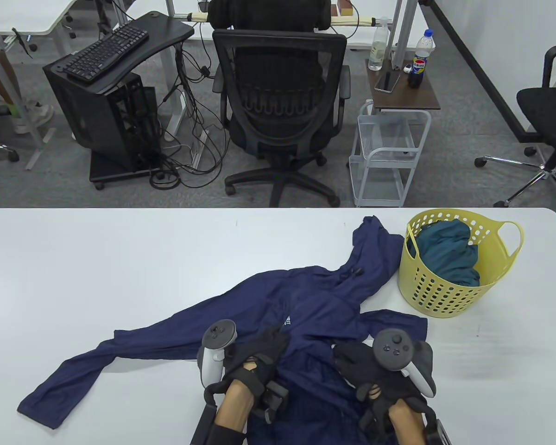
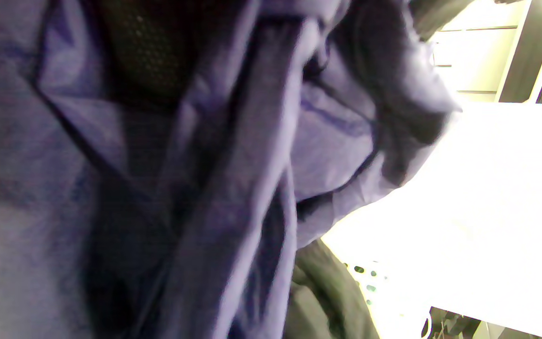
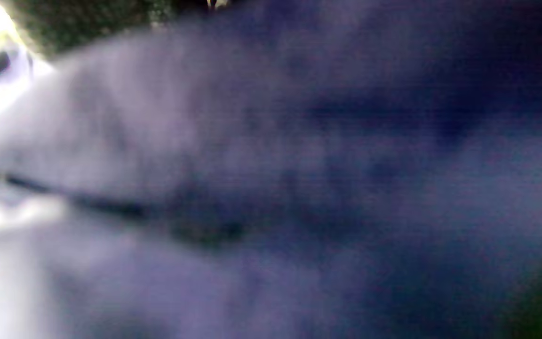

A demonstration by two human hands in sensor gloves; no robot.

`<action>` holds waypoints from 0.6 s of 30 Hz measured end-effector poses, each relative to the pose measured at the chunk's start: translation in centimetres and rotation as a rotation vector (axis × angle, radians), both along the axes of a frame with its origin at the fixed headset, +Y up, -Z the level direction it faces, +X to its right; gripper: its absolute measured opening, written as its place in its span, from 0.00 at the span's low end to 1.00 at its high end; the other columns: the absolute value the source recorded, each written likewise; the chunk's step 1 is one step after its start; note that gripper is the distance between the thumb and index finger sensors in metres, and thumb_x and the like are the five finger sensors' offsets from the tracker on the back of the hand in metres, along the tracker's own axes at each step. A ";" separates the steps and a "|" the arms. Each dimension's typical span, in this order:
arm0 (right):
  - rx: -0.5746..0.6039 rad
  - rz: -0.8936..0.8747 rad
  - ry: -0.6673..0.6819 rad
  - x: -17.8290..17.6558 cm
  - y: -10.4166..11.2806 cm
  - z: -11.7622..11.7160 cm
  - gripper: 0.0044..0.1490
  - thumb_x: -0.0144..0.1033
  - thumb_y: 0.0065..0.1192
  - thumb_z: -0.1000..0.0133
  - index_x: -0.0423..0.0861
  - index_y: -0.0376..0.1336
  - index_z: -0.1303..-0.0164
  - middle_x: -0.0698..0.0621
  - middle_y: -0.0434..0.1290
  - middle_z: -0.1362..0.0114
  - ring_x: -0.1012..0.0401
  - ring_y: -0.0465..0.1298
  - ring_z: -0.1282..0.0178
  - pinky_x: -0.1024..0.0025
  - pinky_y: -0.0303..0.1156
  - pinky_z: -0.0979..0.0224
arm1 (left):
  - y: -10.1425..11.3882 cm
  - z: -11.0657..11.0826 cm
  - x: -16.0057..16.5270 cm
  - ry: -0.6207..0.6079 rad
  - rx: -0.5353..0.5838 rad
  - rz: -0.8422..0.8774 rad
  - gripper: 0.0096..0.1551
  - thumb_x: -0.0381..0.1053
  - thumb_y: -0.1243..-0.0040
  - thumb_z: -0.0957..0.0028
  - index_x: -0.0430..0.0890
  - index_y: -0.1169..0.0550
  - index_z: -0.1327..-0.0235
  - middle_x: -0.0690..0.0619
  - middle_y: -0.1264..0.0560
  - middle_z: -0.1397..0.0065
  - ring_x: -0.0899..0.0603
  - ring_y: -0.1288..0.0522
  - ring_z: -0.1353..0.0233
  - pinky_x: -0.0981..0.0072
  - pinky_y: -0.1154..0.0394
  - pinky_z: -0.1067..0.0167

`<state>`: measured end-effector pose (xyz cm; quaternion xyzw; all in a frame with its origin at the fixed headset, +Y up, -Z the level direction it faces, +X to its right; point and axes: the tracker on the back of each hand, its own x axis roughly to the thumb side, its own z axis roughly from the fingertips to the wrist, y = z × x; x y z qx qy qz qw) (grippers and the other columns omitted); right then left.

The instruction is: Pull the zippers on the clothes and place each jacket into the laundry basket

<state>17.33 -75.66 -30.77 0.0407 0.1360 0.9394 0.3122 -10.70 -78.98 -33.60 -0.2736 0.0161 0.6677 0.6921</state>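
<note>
On the near side of the table: a dark blue jacket (image 1: pixel 306 315) lies spread out flat, with both gloved hands on it.
Table: white (image 1: pixel 120 259) and wide, and the jacket and a basket sit on it.
Jacket: its hood points to the far right, toward the basket, and one long sleeve runs out to the near left. The near end of it hangs off the table edge by the person.
Left hand: it (image 1: pixel 259 354) rests on the jacket's front, a bit left of the middle. The fingers point away and lie on the cloth. I cannot tell if they pinch anything.
Right hand: it (image 1: pixel 361 366) sits on the jacket just right of the middle, close to the left hand. Its fingers are bent down into the cloth, but I cannot tell if they grab it.
Trackers: a white and grey one is strapped on each hand.
Wrist views: both show only blue cloth up close, and the right one is very blurry. The left one shows folds and a dark net lining inside.
Basket: yellow (image 1: pixel 445 296) with holes, on the far right of the table, just beside the hood.
In the basket: a teal jacket (image 1: pixel 449 255) is bunched up inside.
Behind the table: a black office chair (image 1: pixel 282 111) stands on the grey floor.
</note>
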 end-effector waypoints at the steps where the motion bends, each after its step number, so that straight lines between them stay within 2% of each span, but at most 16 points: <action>1: -0.030 0.002 0.038 -0.6 -0.4 -0.1 0.44 0.58 0.69 0.49 0.55 0.60 0.24 0.51 0.69 0.22 0.47 0.70 0.28 0.44 0.64 0.27 | 0.0 0.0 0.1 -0.005 -0.003 -0.003 0.27 0.58 0.45 0.53 0.60 0.25 0.38 0.64 0.11 0.51 0.54 0.12 0.53 0.52 0.21 0.44; 3: -0.058 0.010 0.055 -1.4 -0.8 -0.3 0.55 0.63 0.70 0.52 0.53 0.51 0.18 0.50 0.58 0.16 0.45 0.63 0.24 0.43 0.60 0.25 | 0.0 0.0 0.3 -0.026 -0.007 -0.008 0.27 0.58 0.45 0.53 0.59 0.25 0.38 0.64 0.11 0.52 0.53 0.11 0.55 0.52 0.21 0.45; 5: -0.066 0.058 0.058 -2.3 -1.3 -0.7 0.60 0.64 0.71 0.53 0.53 0.46 0.17 0.50 0.53 0.14 0.44 0.58 0.21 0.42 0.57 0.23 | -0.1 -0.1 0.6 -0.092 -0.020 -0.008 0.28 0.58 0.45 0.53 0.59 0.26 0.37 0.64 0.11 0.53 0.53 0.11 0.55 0.52 0.21 0.44; 6: -0.065 0.076 0.041 -2.5 -1.5 -0.8 0.58 0.61 0.71 0.52 0.53 0.47 0.17 0.50 0.53 0.14 0.44 0.58 0.21 0.43 0.57 0.23 | -0.1 -0.1 0.7 -0.120 -0.023 -0.005 0.28 0.59 0.46 0.53 0.59 0.26 0.36 0.64 0.11 0.53 0.53 0.12 0.55 0.52 0.21 0.44; 7: -0.053 0.093 0.006 -2.6 -1.6 -1.0 0.49 0.56 0.70 0.50 0.56 0.53 0.20 0.52 0.58 0.16 0.45 0.60 0.22 0.44 0.59 0.23 | -0.1 -0.1 0.8 -0.139 -0.025 -0.003 0.28 0.59 0.46 0.52 0.58 0.27 0.36 0.64 0.11 0.53 0.53 0.12 0.55 0.52 0.21 0.44; 8: -0.029 0.100 -0.038 -2.4 -1.6 -1.1 0.41 0.52 0.69 0.49 0.58 0.60 0.24 0.53 0.62 0.18 0.46 0.63 0.23 0.45 0.60 0.24 | -0.1 0.0 0.9 -0.144 -0.025 -0.001 0.28 0.59 0.46 0.52 0.58 0.27 0.36 0.64 0.11 0.53 0.53 0.12 0.55 0.52 0.21 0.44; 9: 0.014 0.091 -0.098 -2.0 -1.4 -1.2 0.30 0.49 0.67 0.47 0.61 0.68 0.32 0.56 0.67 0.21 0.47 0.66 0.25 0.46 0.63 0.25 | 0.1 0.0 0.8 -0.132 -0.018 -0.006 0.29 0.59 0.46 0.52 0.58 0.27 0.36 0.63 0.10 0.53 0.53 0.12 0.56 0.52 0.21 0.44; 10: 0.022 0.081 -0.114 -1.7 -1.3 -1.3 0.26 0.49 0.65 0.46 0.62 0.70 0.36 0.56 0.69 0.23 0.48 0.68 0.26 0.47 0.64 0.26 | 0.2 0.0 0.7 -0.122 -0.011 -0.013 0.29 0.59 0.46 0.52 0.58 0.27 0.36 0.63 0.10 0.54 0.53 0.12 0.56 0.52 0.21 0.44; 13: 0.056 -0.149 -0.201 0.5 -0.3 -1.0 0.24 0.49 0.62 0.45 0.63 0.70 0.38 0.54 0.73 0.24 0.46 0.71 0.27 0.46 0.67 0.28 | 1.5 0.0 -0.2 -0.040 0.076 -0.119 0.29 0.60 0.46 0.52 0.59 0.27 0.36 0.63 0.11 0.55 0.53 0.12 0.57 0.52 0.22 0.44; 15: 0.079 -0.330 -0.208 1.6 0.2 -0.8 0.24 0.49 0.62 0.45 0.62 0.70 0.37 0.53 0.74 0.24 0.44 0.71 0.26 0.44 0.67 0.28 | 2.5 0.0 -0.7 0.009 0.151 -0.227 0.28 0.60 0.46 0.52 0.60 0.28 0.35 0.65 0.11 0.56 0.54 0.12 0.57 0.53 0.22 0.43; 18: 0.125 -0.563 -0.197 2.7 1.4 -0.3 0.23 0.46 0.65 0.44 0.62 0.70 0.37 0.57 0.81 0.33 0.47 0.75 0.28 0.41 0.67 0.28 | 4.3 0.5 -0.9 0.076 0.292 -0.427 0.29 0.62 0.46 0.53 0.61 0.28 0.36 0.67 0.11 0.58 0.55 0.13 0.58 0.54 0.22 0.43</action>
